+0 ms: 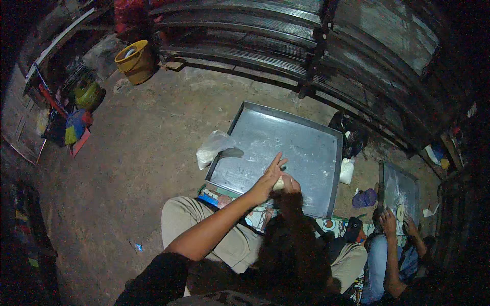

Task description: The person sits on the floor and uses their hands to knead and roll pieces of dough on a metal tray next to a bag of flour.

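My left hand is over the near side of a large metal tray, its fingers stretched out and apart. Against its palm side lies a small pale lump of dough. My right hand has its fingers curled round the lump from the other side; the shadow over that forearm hides part of the grip. White flour-like smears mark the tray's floor. A clear plastic bag with pale contents leans at the tray's left edge.
At the right, another person's hands work pale dough on a smaller tray. Between the trays are a white bag and a purple bundle. Dark racks line the far side; a yellow bucket stands far left.
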`<move>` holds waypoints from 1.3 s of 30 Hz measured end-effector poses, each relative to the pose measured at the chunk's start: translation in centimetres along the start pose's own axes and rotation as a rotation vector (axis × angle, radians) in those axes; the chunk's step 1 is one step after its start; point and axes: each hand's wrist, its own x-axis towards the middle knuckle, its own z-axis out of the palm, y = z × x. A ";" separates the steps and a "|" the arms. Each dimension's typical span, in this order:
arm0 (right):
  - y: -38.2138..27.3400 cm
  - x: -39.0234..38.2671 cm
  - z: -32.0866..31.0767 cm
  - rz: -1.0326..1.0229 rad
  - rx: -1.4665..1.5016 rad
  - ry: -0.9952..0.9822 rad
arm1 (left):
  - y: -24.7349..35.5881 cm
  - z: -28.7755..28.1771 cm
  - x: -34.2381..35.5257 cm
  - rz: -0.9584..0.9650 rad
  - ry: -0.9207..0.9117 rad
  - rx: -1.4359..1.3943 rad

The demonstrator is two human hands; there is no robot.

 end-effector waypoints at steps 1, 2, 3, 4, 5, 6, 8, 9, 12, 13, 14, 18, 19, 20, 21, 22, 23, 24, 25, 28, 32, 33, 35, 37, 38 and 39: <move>-0.5 0.7 0.3 0.174 0.254 -0.013 | -0.2 -0.1 0.0 -0.017 0.005 -0.018; -1.4 1.6 0.0 0.309 0.410 -0.021 | -0.6 -0.4 0.1 -0.034 0.008 -0.035; -2.3 2.5 -0.3 0.448 0.563 -0.008 | -1.0 -0.7 0.2 -0.052 0.012 -0.053; -4.3 3.7 -2.0 0.548 0.617 0.012 | 0.0 -0.2 -0.1 -0.044 0.045 -0.023; -5.3 4.3 -3.0 0.647 0.671 0.032 | -0.3 -0.5 -0.1 -0.073 -0.004 -0.049; -3.2 3.5 -1.6 0.501 0.510 0.059 | -0.9 -0.9 0.0 -0.102 -0.053 -0.074; -1.8 3.3 -1.1 0.576 0.667 0.062 | -0.4 0.0 -0.1 -0.140 -0.043 -0.045; -1.2 3.1 -1.0 0.613 0.746 0.063 | -0.7 0.0 0.1 -0.137 -0.011 -0.054; -1.7 3.6 -1.8 0.348 0.673 -0.062 | -0.6 -0.8 0.5 -0.092 0.102 -0.088; -1.9 3.9 -2.1 0.506 0.814 -0.136 | -0.6 -1.2 0.6 -0.087 0.095 -0.119; -2.1 4.2 -2.3 0.679 0.942 -0.192 | -0.7 -1.7 0.8 -0.083 0.087 -0.151; -1.4 4.0 -2.2 0.588 0.867 -0.215 | -0.3 -1.0 0.6 0.003 0.029 0.046; -1.3 3.8 -2.1 0.523 0.825 -0.208 | -0.1 -0.5 0.3 0.038 0.014 0.154; -1.3 3.6 -2.1 0.459 0.782 -0.201 | 0.3 -0.3 0.1 -0.017 -0.007 0.142; -1.3 3.3 -2.4 0.479 0.710 -0.206 | 0.4 -0.1 0.0 0.010 -0.026 0.137; -2.0 3.8 -3.1 0.494 0.640 -0.214 | 0.5 -0.1 0.0 0.038 -0.042 0.134; -2.4 4.1 -3.4 0.509 0.569 -0.222 | 0.5 0.0 -0.2 0.067 -0.057 0.130; -2.1 4.0 -3.1 0.536 0.640 -0.197 | 0.5 0.1 -0.3 0.025 -0.044 0.000; -1.7 3.9 -2.7 0.564 0.709 -0.168 | 0.7 0.3 -0.5 -0.016 -0.034 -0.131; -1.4 3.5 -1.3 0.620 0.967 -0.058 | 1.2 0.3 -0.5 -0.085 -0.032 -0.304; -0.5 3.6 0.2 0.315 0.804 0.036 | -0.5 -0.2 0.0 -0.135 0.086 -0.553; 0.0 3.4 0.3 0.256 0.471 -0.050 | -1.0 -0.6 0.2 -0.158 0.106 -0.623; 0.4 3.1 -0.3 0.140 -0.198 -0.208 | -0.8 -0.7 0.1 -0.157 0.168 -0.366; -0.8 3.3 -0.5 0.173 -0.126 -0.258 | -1.2 -1.4 0.1 -0.123 0.208 -0.041; -1.5 3.4 -1.0 0.100 -0.091 -0.241 | -0.5 -1.3 0.1 -0.129 0.248 -0.007; -1.8 3.4 -1.3 0.027 -0.056 -0.223 | 0.2 -1.1 0.2 -0.134 0.288 0.027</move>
